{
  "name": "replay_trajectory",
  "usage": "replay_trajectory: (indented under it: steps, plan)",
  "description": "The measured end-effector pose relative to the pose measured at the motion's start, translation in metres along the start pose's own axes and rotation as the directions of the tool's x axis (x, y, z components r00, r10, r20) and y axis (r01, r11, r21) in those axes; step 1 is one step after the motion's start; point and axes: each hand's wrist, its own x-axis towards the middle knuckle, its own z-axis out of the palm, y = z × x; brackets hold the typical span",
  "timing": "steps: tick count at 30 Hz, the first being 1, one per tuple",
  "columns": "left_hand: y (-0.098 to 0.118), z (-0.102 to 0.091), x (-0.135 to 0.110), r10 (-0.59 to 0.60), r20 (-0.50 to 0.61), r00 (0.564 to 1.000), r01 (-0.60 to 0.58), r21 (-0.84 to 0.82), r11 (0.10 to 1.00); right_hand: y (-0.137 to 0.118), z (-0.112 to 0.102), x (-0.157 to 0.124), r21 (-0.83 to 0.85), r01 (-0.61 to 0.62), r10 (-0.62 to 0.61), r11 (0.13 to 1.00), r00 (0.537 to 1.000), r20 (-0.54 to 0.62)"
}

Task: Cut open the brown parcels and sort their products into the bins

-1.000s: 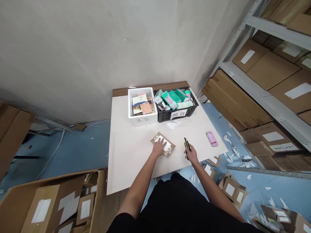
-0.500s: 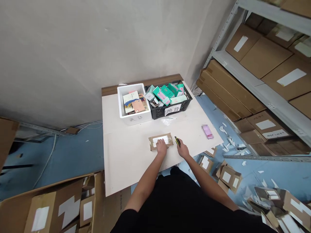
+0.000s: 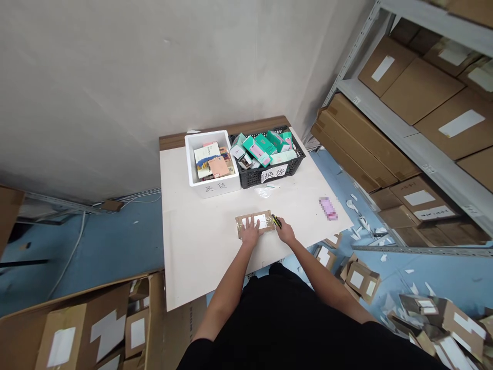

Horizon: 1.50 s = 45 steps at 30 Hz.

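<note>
A small flat cardboard box (image 3: 239,222) with a white label and shiny clear tape lies on the white tabletop (image 3: 200,252). My left hand (image 3: 250,232) rests on the box with its fingers spread over the label. In my right hand (image 3: 285,232) is a black and yellow utility knife (image 3: 277,221), gripped in closed fingers. Its tip is at the right end of the box; whether the blade touches the tape is too small to tell.
Behind the box stand a white foam bin (image 3: 213,191) of small packages and a black basket (image 3: 252,180) of green boxes. A blurred pink item (image 3: 328,208) lies right. Carton-laden shelves (image 3: 400,123) flank the table; opened cartons (image 3: 360,280) and scraps litter the floor.
My right hand has brought the utility knife left to the end of the box. The fingers of my left hand have spread wider, and that hand has shifted slightly left.
</note>
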Motion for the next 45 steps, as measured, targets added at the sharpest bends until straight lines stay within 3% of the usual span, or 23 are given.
replay_trajectory:
  steps: [6,11,17,26,32,35,45]
  plan:
    - [0.000,-0.002,-0.001,-0.001,0.006,1.000,0.001,-0.024,1.000,0.003,-0.014,0.012,-0.096,0.008,-0.005,0.995,1.000,0.026]
    - [0.001,-0.003,0.002,-0.009,0.036,0.999,0.010,-0.029,1.000,0.005,-0.025,0.017,0.014,-0.008,0.006,1.000,0.993,0.122]
    - [0.002,-0.003,0.002,-0.019,0.069,0.997,0.022,-0.043,0.999,0.015,-0.021,0.008,0.117,-0.026,0.008,0.993,0.989,0.150]
    - [0.002,-0.002,-0.001,-0.013,0.043,0.999,0.017,-0.081,0.997,0.023,-0.008,-0.012,0.104,0.006,-0.018,0.995,0.993,0.113]
    - [0.001,0.000,-0.004,0.022,0.031,0.999,-0.020,-0.070,0.997,0.035,-0.030,-0.011,0.067,0.032,-0.044,0.997,0.981,0.188]
    - [-0.001,0.000,-0.003,0.038,0.053,0.998,-0.034,-0.071,0.997,0.037,-0.036,-0.005,0.116,0.019,-0.038,0.993,0.986,0.161]
    - [-0.002,0.003,-0.001,0.015,0.042,0.999,-0.012,-0.075,0.997,0.033,0.000,0.006,0.261,0.008,-0.029,0.965,0.997,0.077]
